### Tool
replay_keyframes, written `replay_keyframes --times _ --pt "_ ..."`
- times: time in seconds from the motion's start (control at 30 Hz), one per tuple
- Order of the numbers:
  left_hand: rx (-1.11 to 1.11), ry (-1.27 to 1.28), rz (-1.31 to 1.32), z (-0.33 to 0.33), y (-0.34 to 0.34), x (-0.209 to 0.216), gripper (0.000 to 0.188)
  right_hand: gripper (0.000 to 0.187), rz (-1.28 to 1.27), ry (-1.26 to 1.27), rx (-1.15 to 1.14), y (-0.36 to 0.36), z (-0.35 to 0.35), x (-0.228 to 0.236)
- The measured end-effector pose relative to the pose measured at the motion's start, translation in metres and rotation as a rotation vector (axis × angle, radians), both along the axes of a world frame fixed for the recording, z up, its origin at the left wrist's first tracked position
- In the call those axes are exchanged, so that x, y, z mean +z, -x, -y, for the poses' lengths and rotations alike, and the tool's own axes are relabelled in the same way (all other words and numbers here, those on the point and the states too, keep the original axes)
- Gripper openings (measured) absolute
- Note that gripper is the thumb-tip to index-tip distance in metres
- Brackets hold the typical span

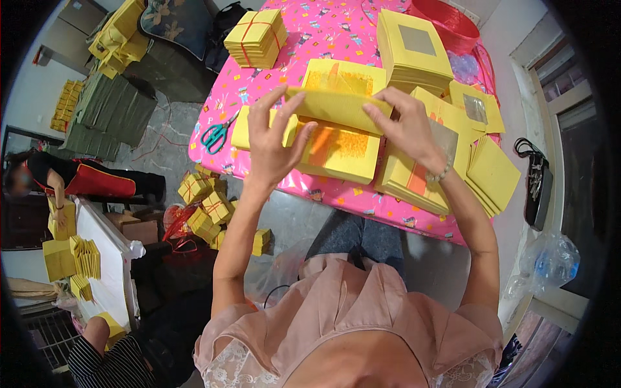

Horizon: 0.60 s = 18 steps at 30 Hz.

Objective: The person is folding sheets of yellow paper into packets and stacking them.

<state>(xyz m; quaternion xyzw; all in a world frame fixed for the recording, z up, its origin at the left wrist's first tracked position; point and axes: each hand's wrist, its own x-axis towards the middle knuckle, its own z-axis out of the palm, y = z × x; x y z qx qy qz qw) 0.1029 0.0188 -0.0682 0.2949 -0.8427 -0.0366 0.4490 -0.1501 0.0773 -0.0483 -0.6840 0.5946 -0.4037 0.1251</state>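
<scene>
A folded yellow paper bag is held edge-up between my hands above the table. My left hand grips its left end, fingers along the top and thumb lower down. At its right end, my right hand pinches it between thumb and fingers; a bead bracelet circles that wrist. Directly below lies a stack of yellow paper bags with orange print, and a similar printed bag shows just beyond. A smaller yellow stack sits beside my left hand, near teal-handled scissors.
The pink patterned table also bears a tied yellow bundle, a tall stack of windowed bags, more bags at right and a red basket. Tied bundles lie on the floor. Another person works at a white table.
</scene>
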Motion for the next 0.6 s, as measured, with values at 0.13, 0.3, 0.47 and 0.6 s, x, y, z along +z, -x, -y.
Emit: replay_keyframes --times 0.13,0.3,0.47,0.6 --pt "-0.091 -0.029 0.139 0.008 0.024 0.0 0.058 0.038 0.004 -0.164 -0.098 0.028 0.042 -0.003" --pt "-0.076 -0.074 0.512 0.023 0.048 -0.01 0.067 0.043 -0.024 -0.154 -0.075 0.05 0.084 -0.025" --pt "-0.09 -0.142 0.539 0.04 0.054 -0.022 0.071 0.044 -0.084 -0.23 -0.087 0.054 0.099 -0.026" --pt "-0.099 -0.196 0.538 0.042 0.059 -0.023 0.071 0.041 -0.221 -0.138 -0.096 0.063 0.106 -0.031"
